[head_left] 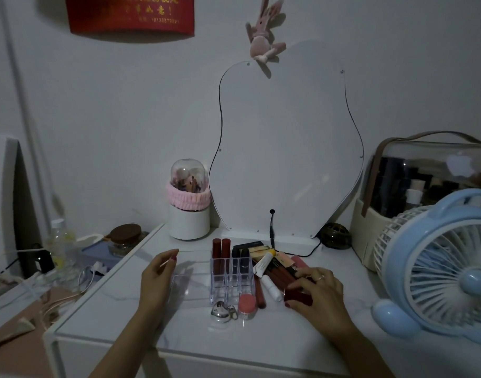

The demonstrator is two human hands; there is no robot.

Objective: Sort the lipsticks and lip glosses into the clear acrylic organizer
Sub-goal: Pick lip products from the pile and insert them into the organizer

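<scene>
The clear acrylic organizer [195, 285] stands mid-table. Its back slots hold two dark red lip glosses [221, 252] and two dark lipsticks [240, 259]. My left hand [157, 274] rests against the organizer's left side, fingers relaxed. To the right lies a pile of lip products [277, 266], with a white tube [271, 288] and a brown-red gloss [260, 294] beside it. My right hand [313, 290] grips a dark red lipstick [298, 296] at the pile's near edge. A pink-lidded jar [247, 305] and a silver clip [223, 312] sit in front of the organizer.
A curvy mirror [285, 148] leans at the back, its cable trailing on the table. A domed brush holder [189, 203] stands to its left. At the right sit a blue fan [438, 263] and a cosmetics case [424, 175]. The table's left edge [106, 285] drops to a cluttered lower surface.
</scene>
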